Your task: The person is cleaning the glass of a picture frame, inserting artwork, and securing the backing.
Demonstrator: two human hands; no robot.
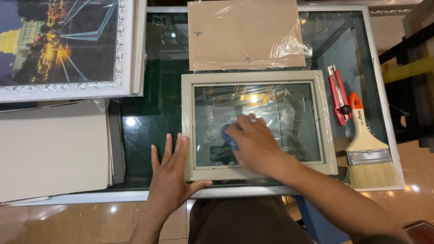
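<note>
Your right hand (255, 142) fingers grip a blue cloth (227, 135); left hand (174, 174), fingers spread, braces the frame (258, 168): excess pressure could crack its glass

You press a soft blue cloth (227, 134) on shiny glass (289, 117) in a matt painted frame (187, 126). The brown board (244, 34) wears crinkly clear plastic. The brush (368, 149) has a wooden handle.
</note>
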